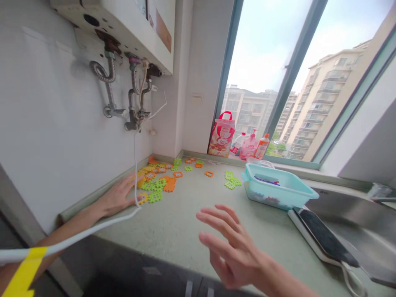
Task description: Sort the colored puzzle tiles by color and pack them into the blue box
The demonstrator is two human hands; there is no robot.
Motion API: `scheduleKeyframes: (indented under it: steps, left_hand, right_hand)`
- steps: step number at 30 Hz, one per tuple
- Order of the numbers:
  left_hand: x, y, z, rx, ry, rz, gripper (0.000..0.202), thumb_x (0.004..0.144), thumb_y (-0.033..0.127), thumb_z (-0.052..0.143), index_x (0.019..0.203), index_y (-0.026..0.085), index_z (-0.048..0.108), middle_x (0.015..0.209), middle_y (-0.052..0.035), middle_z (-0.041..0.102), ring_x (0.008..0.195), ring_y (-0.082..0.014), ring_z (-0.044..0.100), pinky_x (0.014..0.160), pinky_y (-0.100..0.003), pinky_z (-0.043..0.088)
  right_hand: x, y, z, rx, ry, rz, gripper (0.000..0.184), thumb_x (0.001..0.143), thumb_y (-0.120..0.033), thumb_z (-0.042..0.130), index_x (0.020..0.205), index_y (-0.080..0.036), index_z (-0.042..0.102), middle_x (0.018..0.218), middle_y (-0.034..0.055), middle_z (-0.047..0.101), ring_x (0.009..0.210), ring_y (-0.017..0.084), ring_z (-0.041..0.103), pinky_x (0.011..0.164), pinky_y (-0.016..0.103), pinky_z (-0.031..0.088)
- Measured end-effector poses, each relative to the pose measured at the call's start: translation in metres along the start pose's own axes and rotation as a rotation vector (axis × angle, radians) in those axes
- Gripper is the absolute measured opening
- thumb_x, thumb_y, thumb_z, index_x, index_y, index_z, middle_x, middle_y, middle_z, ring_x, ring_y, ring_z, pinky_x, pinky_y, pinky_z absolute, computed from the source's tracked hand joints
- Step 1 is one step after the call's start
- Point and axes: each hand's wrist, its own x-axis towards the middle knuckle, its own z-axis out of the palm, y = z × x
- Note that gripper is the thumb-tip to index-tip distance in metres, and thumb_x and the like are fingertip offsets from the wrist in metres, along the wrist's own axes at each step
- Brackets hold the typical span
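Note:
My left hand [120,194] rests low over the counter by the wall, its fingers stretched out onto yellow notched puzzle pieces [141,181]; the fingertips are partly hidden. Near the thumb, behind a white cable [136,165], is a yellow puzzle piece [143,199]. Green puzzle pieces [155,196] and an orange puzzle piece [169,184] lie just right of this hand. Over the front of the counter hovers my right hand [230,249], fingers apart and holding nothing. Farther back is a small group of green puzzle pieces [229,185].
A turquoise plastic basket [278,185] with things inside stands right of the middle. Beside it a phone [328,237] lies at the edge of the steel sink [368,231]. Bottles [249,146] and a pink bag [222,138] line the window. The wall heater [123,29] hangs at upper left.

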Motion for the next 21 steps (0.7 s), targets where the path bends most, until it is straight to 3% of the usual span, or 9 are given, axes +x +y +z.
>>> scheduleKeyframes:
  steps: [3, 7, 11, 16, 21]
  left_hand:
    - [0.005, 0.004, 0.006, -0.013, -0.085, -0.069, 0.086, 0.092, 0.076, 0.054, 0.161, 0.026, 0.044, 0.163, -0.0141, 0.046, 0.150, -0.0388, 0.043, 0.123, -0.056, 0.037]
    - [0.022, 0.033, 0.008, 0.041, -0.172, -0.103, 0.091, 0.092, 0.076, 0.051, 0.161, 0.017, 0.044, 0.165, -0.0174, 0.042, 0.153, -0.0370, 0.038, 0.125, -0.054, 0.031]
    - [0.034, 0.053, 0.013, -0.021, -0.138, -0.032, 0.084, 0.096, 0.073, 0.050, 0.161, 0.021, 0.042, 0.166, -0.0129, 0.042, 0.153, -0.0332, 0.039, 0.126, -0.051, 0.030]
    - [0.041, 0.051, 0.019, -0.083, -0.122, -0.060, 0.072, 0.100, 0.065, 0.047, 0.154, 0.018, 0.051, 0.160, -0.0144, 0.050, 0.149, -0.0298, 0.045, 0.126, -0.046, 0.032]
    - [0.057, 0.044, 0.026, -0.053, -0.104, -0.054, 0.060, 0.099, 0.059, 0.051, 0.143, 0.019, 0.062, 0.154, -0.0133, 0.056, 0.145, -0.0293, 0.049, 0.124, -0.044, 0.036]
  right_hand:
    - [0.019, 0.034, 0.041, 0.069, -0.057, 0.057, 0.075, 0.093, -0.014, 0.055, 0.162, -0.031, 0.032, 0.161, 0.0121, 0.045, 0.144, 0.030, 0.048, 0.121, 0.060, 0.036]
    - [0.059, 0.082, 0.109, 0.154, -0.053, 0.225, 0.075, 0.094, -0.026, 0.062, 0.162, -0.027, 0.033, 0.165, 0.0145, 0.040, 0.147, 0.031, 0.043, 0.120, 0.056, 0.038]
    - [0.112, 0.114, 0.162, 0.183, -0.080, 0.277, 0.060, 0.102, -0.041, 0.057, 0.158, -0.025, 0.043, 0.159, 0.0144, 0.048, 0.146, 0.030, 0.045, 0.120, 0.052, 0.036]
    - [0.159, 0.142, 0.195, 0.199, -0.141, 0.316, 0.052, 0.109, -0.046, 0.046, 0.157, -0.029, 0.047, 0.154, 0.0100, 0.056, 0.141, 0.027, 0.049, 0.119, 0.048, 0.035]
    - [0.180, 0.163, 0.214, 0.171, -0.174, 0.350, 0.046, 0.111, -0.047, 0.041, 0.148, -0.029, 0.060, 0.155, 0.0080, 0.057, 0.143, 0.027, 0.048, 0.118, 0.049, 0.036]
